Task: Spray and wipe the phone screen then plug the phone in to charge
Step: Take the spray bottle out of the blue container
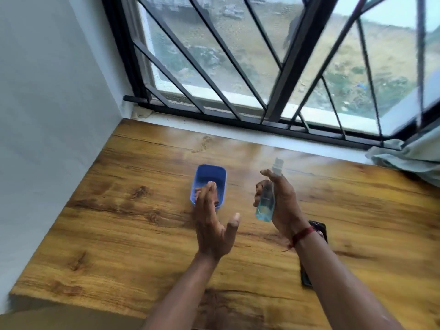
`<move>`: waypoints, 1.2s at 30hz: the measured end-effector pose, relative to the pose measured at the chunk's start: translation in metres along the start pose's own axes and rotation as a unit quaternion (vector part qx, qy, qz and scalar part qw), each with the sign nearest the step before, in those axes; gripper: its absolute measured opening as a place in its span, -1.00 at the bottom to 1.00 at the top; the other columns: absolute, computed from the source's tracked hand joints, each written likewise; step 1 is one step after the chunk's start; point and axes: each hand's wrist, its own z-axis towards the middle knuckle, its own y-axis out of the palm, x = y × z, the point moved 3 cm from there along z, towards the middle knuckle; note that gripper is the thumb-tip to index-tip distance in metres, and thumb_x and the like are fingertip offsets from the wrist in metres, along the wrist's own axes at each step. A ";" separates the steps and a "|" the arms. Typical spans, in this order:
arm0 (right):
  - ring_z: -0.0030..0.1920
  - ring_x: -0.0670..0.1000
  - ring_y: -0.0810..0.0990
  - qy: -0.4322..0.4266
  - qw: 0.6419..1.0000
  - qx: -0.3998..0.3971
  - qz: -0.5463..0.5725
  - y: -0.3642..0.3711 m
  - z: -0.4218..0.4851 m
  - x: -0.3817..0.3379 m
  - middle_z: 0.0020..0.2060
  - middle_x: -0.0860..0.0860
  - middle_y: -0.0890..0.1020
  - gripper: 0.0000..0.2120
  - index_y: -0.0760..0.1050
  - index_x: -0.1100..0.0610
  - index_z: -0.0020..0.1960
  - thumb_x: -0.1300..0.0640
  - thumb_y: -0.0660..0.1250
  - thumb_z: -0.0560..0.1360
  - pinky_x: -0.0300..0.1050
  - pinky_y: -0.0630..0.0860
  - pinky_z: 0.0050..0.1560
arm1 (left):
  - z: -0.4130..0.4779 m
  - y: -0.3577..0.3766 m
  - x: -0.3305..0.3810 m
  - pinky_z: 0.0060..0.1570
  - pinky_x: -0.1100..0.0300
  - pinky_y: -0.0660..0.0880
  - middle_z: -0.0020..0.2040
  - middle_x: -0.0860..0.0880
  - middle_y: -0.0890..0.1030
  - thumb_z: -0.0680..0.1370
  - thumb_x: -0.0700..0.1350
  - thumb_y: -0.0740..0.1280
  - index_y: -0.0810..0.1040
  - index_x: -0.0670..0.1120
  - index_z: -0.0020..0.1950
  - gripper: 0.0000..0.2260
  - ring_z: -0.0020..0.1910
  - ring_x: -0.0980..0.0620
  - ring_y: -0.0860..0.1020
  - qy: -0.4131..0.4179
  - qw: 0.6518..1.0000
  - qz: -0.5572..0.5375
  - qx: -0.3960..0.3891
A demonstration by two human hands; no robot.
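At the wooden bench [119,210] by the window, my right hand [284,206] grips a small clear spray bottle of pale blue liquid [264,206]. The fingers curl round its body and hold it upright in the air above the bench top. Its pale cap points toward the window, and my forefinger is stretched out beside the neck. A red thread band [304,235] circles that wrist.

My left hand [212,225] is raised beside it, open, palm turned toward the bottle. The fingers are straight and together and the thumb is spread apart; it holds nothing. The two hands are near each other but do not touch.

The dark, flat phone [320,231] lies on the bench at the right. It is mostly hidden under my right wrist and forearm, so only its far end and a strip of its near edge show.

Beyond my left fingertips a blue rectangular plastic tub [210,173] stands on the bench; its contents are too blurred to tell. A black metal window grille [214,55] runs behind the bench. A pale crumpled cloth [409,156] lies at the far right edge.
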 end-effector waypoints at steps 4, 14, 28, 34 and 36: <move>-0.43 0.04 0.48 0.011 0.999 0.030 -0.002 -0.049 -0.038 -0.002 -0.34 0.07 0.53 -0.59 0.51 0.14 0.11 -0.09 0.46 0.39 -0.11 0.49 -0.39 | -0.021 0.038 0.022 0.29 -0.03 0.45 0.32 -0.18 0.54 0.54 0.04 0.23 0.47 -0.21 0.38 -0.51 0.34 -0.09 0.50 -0.034 0.998 -0.042 -0.027; -0.33 0.03 0.56 0.043 0.987 0.037 -0.153 -0.154 -0.106 -0.001 -0.31 0.04 0.59 -0.77 0.56 0.12 -0.07 0.02 0.51 0.39 -0.08 0.54 -0.35 | -0.013 0.140 0.111 0.13 0.09 0.60 0.13 -0.02 0.70 0.58 -0.07 0.39 0.66 -0.11 0.22 -0.76 0.11 0.10 0.65 -0.187 0.898 -0.195 -0.347; -0.52 0.09 0.52 -0.076 0.958 0.084 -0.264 -0.226 -0.123 -0.032 -0.47 0.12 0.58 -0.85 0.59 0.02 -0.05 -0.04 0.34 0.55 -0.01 0.46 -0.49 | -0.056 0.220 0.166 -0.05 0.03 0.63 -0.13 -0.01 0.73 0.57 -0.10 0.41 0.71 -0.03 -0.07 -0.92 -0.13 0.05 0.68 -0.254 0.916 -0.146 -0.274; -0.46 -0.01 0.54 -0.076 0.935 0.113 -0.329 -0.250 -0.143 -0.015 -0.43 0.03 0.58 -0.90 0.54 -0.04 -0.09 -0.05 0.38 0.53 -0.01 0.53 -0.47 | 0.022 0.172 0.174 -0.20 0.41 0.54 -0.12 0.02 0.70 0.55 0.07 0.40 0.65 0.00 -0.07 -0.84 -0.17 0.26 0.66 -0.196 0.970 -0.129 -0.069; -0.44 -0.03 0.55 -0.053 0.954 0.111 -0.274 -0.251 -0.149 -0.009 -0.41 0.00 0.59 -0.83 0.53 -0.04 -0.08 -0.13 0.38 0.50 -0.07 0.53 -0.46 | 0.026 0.157 0.159 -0.14 0.17 0.61 -0.16 -0.03 0.72 0.53 0.10 0.42 0.67 -0.01 -0.11 -0.81 -0.12 0.05 0.69 -0.193 0.970 -0.060 -0.137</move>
